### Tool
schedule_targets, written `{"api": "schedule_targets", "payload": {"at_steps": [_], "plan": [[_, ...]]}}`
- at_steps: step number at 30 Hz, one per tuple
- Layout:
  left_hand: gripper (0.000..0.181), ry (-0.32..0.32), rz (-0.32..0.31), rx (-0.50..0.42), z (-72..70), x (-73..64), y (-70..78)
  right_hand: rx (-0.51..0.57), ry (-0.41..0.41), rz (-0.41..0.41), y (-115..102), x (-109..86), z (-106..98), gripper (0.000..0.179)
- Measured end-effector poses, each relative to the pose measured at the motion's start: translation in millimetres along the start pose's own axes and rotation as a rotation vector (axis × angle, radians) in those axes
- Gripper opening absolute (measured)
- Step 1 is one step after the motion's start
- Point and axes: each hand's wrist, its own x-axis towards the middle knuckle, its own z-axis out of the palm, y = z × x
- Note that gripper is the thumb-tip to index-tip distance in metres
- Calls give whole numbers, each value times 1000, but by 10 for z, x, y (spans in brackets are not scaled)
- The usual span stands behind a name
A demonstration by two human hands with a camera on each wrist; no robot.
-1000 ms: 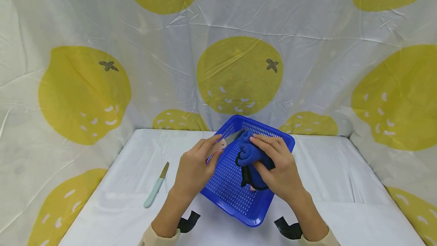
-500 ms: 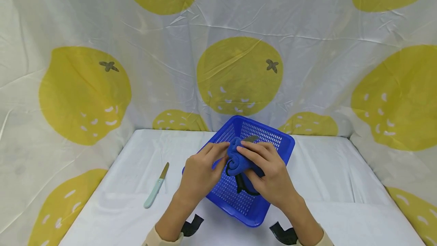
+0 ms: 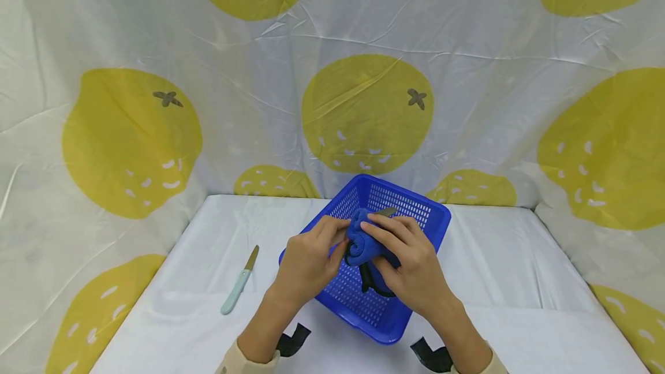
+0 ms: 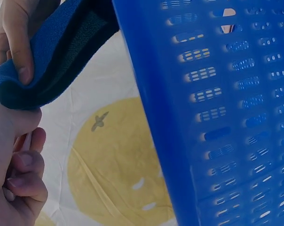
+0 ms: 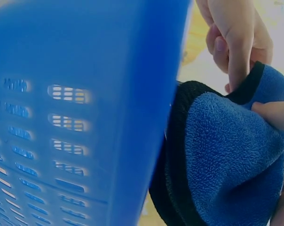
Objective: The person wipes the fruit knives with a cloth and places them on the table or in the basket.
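Blue cloth: one, gripped by my right hand; my left hand grips one knife; second knife toward desk's left edge.

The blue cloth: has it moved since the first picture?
Yes. In the head view the blue cloth has moved a little to the left, compared with the blue basket, which looks like it stayed put.
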Motion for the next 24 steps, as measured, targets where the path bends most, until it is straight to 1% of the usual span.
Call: {"api": "schedule_targets", "payload": {"at_steps": [3,9,12,18,24], "plan": [[28,-5,27,-3,4,2,-21,-7,16,4,-6,3,-3,52],[28,-22,44,-94,3,0,-56,-8,29,6,-10,9,-6,53],[29,-41,35,-133,-4,6,-67,-7,33,5,5,10,-5,52],[29,-77,-3,-198,-15,1,-80,-22,40,10,60,5,-12,52],[28,-92,-30,-231,-30,-12,-84,-34,54,23,99,11,-38,54]]}}
